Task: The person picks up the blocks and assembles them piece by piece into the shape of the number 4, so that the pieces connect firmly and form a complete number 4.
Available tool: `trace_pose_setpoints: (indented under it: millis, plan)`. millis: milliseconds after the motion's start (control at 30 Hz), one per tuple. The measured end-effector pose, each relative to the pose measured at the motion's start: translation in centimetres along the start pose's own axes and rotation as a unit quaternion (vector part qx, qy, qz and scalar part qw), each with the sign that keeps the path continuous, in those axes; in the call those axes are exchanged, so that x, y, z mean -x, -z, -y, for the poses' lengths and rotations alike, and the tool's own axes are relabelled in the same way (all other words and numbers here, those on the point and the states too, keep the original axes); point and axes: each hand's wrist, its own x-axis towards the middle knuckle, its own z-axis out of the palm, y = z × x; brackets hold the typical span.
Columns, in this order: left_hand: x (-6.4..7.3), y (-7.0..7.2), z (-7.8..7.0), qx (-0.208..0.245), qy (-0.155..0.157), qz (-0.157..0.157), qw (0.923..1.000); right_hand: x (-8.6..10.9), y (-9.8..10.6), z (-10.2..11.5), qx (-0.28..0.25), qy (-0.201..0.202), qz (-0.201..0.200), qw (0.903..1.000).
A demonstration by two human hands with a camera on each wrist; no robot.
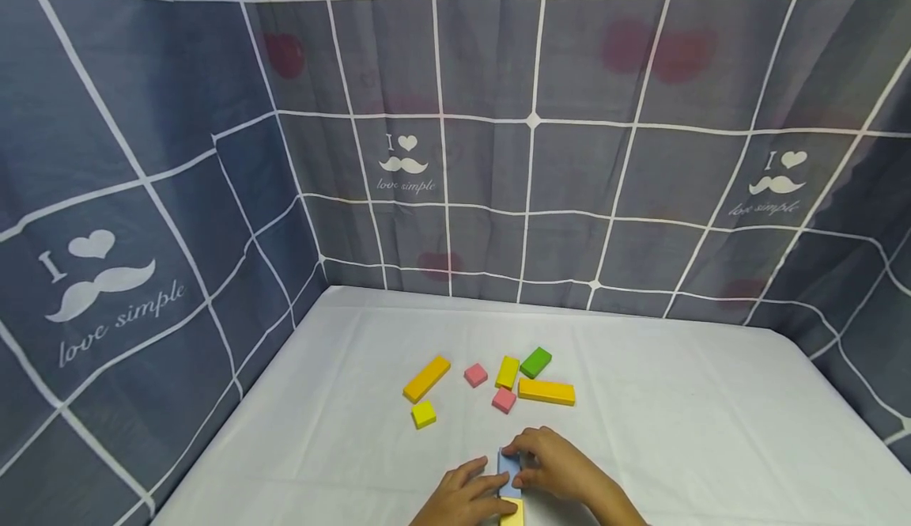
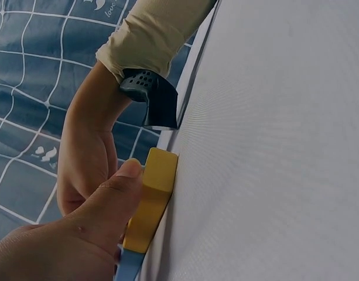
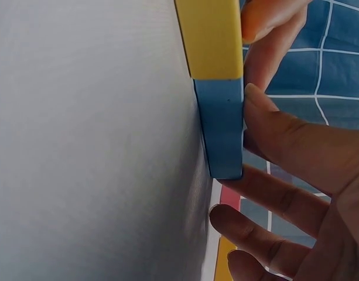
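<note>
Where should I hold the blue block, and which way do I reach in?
Try pinching the blue block by its long sides, towards the end away from the yellow block, reaching down from above. It's long and lies flat, and its other end butts against the yellow block, so that end is probably hard to get at.

The right grip [image 3: 327, 225] holds a blue block [image 3: 222, 129] touching a yellow block [image 3: 213, 41] end to end.

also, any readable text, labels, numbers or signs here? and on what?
"I", heart, moustache, "love simple": left curtain panel.
Same print, twice: back curtain panel.
Left wrist view's curtain prints: too small or cut off to read fully.
None visible on blue block or yellow block.
</note>
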Motion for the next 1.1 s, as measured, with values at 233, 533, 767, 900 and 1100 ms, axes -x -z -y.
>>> trace_pose_setpoints:
  millis: [233,533,767,900,1100]
  plan:
    - [0.0,0.0,0.2,0.014,0.003,-0.003,0.9999,0.1,0.0,0.1,0.011,0.010,-0.011,0.9998]
    - [0.1,0.1,0.1,0.000,-0.006,-0.003,1.0000,0.4,0.0,0.2,0.038,0.003,-0.019,0.9991]
    - [0.1,0.3,0.0,-0.006,0.000,0.002,1.0000,0.2,0.1,0.2,0.027,0.003,-0.017,0.9995]
    - [0.0,0.4,0.1,0.023,0.009,0.017,0.9996,0.2,0.2,0.0,0.030,0.016,-0.020,0.9992]
    - [0.1,0.4,0.2,0.047,0.009,0.014,0.9988,-0.6,0.1,-0.4,0.036,0.013,-0.065,0.9971]
